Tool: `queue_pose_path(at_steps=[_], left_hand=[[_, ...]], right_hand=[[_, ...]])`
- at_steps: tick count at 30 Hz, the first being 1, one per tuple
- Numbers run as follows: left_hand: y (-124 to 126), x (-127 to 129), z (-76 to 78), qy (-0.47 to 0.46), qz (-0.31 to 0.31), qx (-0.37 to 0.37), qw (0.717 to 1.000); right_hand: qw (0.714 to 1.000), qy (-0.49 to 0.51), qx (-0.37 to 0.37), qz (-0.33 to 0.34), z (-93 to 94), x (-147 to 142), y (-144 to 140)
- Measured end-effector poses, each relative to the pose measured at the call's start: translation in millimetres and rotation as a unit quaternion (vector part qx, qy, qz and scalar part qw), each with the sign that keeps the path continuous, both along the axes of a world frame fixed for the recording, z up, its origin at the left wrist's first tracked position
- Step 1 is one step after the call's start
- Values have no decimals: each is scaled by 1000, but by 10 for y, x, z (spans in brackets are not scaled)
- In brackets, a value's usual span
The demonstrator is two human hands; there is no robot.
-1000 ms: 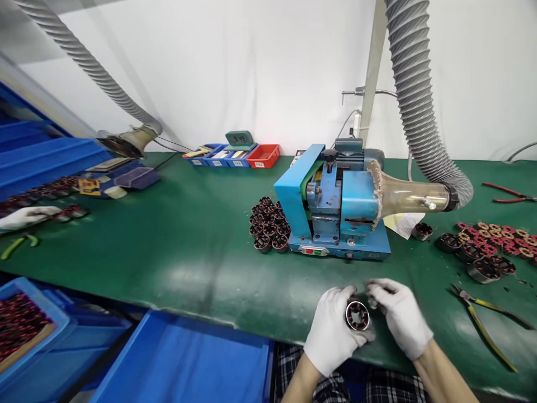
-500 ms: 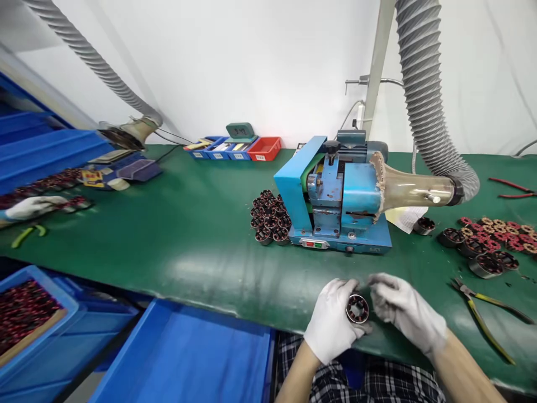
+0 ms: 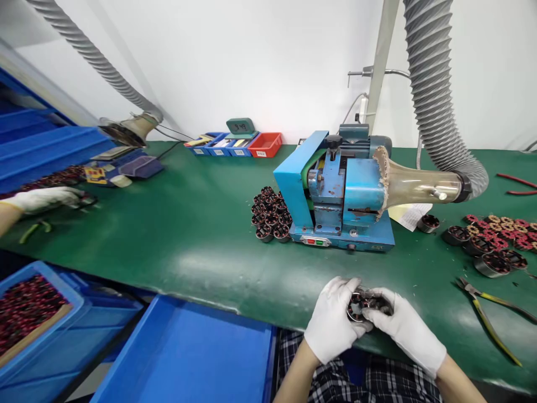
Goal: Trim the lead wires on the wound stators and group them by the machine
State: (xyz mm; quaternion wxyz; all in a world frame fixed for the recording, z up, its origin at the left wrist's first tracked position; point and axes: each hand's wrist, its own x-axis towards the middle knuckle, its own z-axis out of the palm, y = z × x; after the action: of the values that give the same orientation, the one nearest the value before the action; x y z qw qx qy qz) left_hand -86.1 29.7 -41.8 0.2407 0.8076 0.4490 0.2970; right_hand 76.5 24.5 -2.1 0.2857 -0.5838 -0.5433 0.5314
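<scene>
My gloved left hand [image 3: 331, 322] wraps round a motor stator [image 3: 354, 307], a short metal ring with dark slots inside, its open face turned up towards me. My gloved right hand [image 3: 405, 330] is closed at the stator's right edge, thumb and fingers together over the rim. The glove's fingertips are dark with dirt, and whatever lies between them cannot be made out. Both hands are over the front edge of the green bench [image 3: 201, 240]. Behind them stands a blue belt-driven machine [image 3: 363, 190] with red and green buttons.
Several stators [image 3: 271, 215] stand left of the machine; more stators [image 3: 491, 263] stand at right beside red and tan rings [image 3: 499, 230]. Yellow-handled cutters [image 3: 482, 308] lie to the right. A blue bin [image 3: 184, 352] is below the bench edge. Another person's gloved hand [image 3: 46, 198] works at far left.
My right hand has moved left and closed in against the stator, covering its right side. My left hand still holds the stator. The other person's hand has moved slightly right.
</scene>
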Motion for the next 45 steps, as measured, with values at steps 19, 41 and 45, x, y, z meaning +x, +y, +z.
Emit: queue_pose_path(at_steps=[19,41,45], left_hand=[[8,5,69,-22,-8,10,1000],[-22,-18,70,-32,9,-68,997],[-47,21,57,-29,37,-59,997]], right_hand=[[655,-610,342,287,298,-209,-9],[984,107,8,-141,-9,-123,95],[965,160,26,-207,-28,-86,136]])
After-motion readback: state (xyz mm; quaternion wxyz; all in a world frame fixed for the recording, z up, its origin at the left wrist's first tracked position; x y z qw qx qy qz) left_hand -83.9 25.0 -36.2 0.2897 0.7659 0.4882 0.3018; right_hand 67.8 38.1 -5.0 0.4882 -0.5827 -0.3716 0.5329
